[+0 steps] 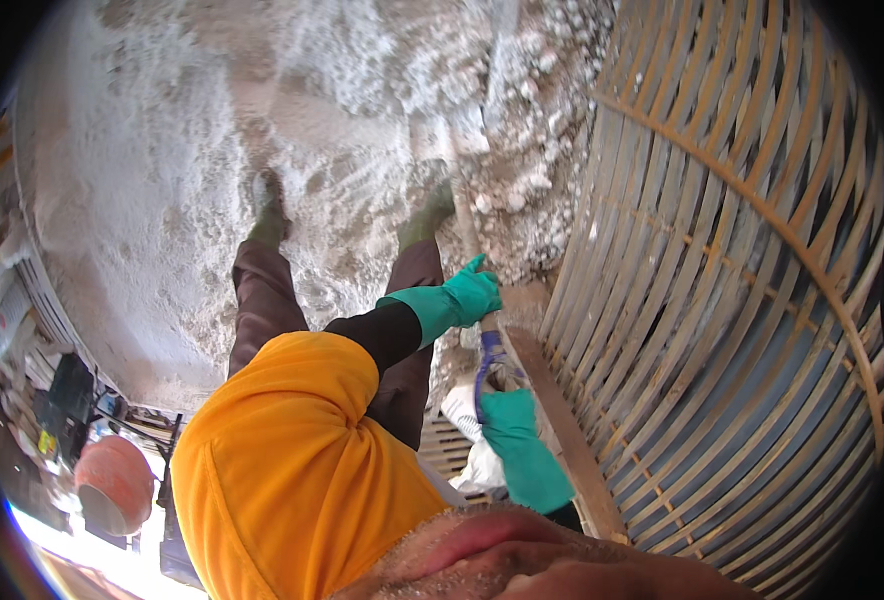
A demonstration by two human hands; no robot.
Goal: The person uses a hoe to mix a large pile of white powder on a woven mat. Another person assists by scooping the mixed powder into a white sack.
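Observation:
A shovel reaches away from me, its wooden shaft (466, 222) running up to a dusty pale blade (470, 130) in the white, lumpy powder (392, 60). My left hand (473, 293), in a long teal rubber glove, is closed around the shaft's lower half. My right hand (512, 415), gloved the same way, is at the blue grip (490, 370) on the shovel's near end. Its fingers are partly hidden, but they appear wrapped on the grip. The blade's edge blends into the powder and is hard to make out.
To the right rises a curved slatted wall (702, 300) with rusty bands. A wooden board (562, 430) runs along its foot. White sacking (477, 465) lies near my right hand. My boots (270, 200) stand in the powder. An orange drum (114, 480) is at the lower left.

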